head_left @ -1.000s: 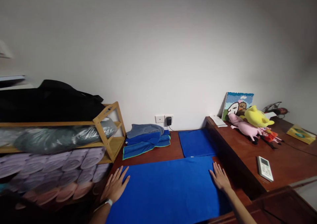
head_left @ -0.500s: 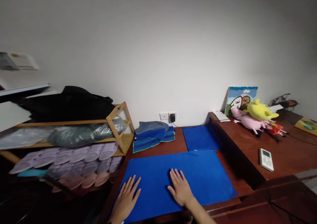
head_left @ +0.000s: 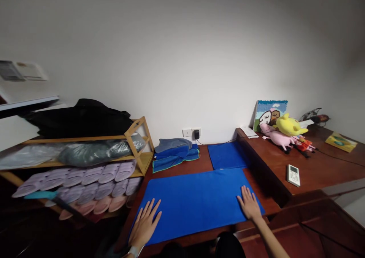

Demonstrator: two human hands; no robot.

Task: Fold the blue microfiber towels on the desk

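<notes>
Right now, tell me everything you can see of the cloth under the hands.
The cloth is plain bright blue, roughly rectangular, and looks like soft fabric. It lies spread flat, long sides across the table; whether it is doubled is unclear. The left hand rests open on its left end, the right hand on its right end. Its far edge lies by a smaller blue cloth; any overlap is unclear.

A plain pale wall (head_left: 182, 64), brightest around its middle and dimming to grey towards the top and sides, rises behind the reddish-brown wooden table (head_left: 204, 156). Two white socket plates (head_left: 187, 133) sit low on it, just above the table's far edge. A light wooden rack (head_left: 147, 160) stands by the left edge; a higher wooden surface (head_left: 265, 155) runs along the right.
</notes>
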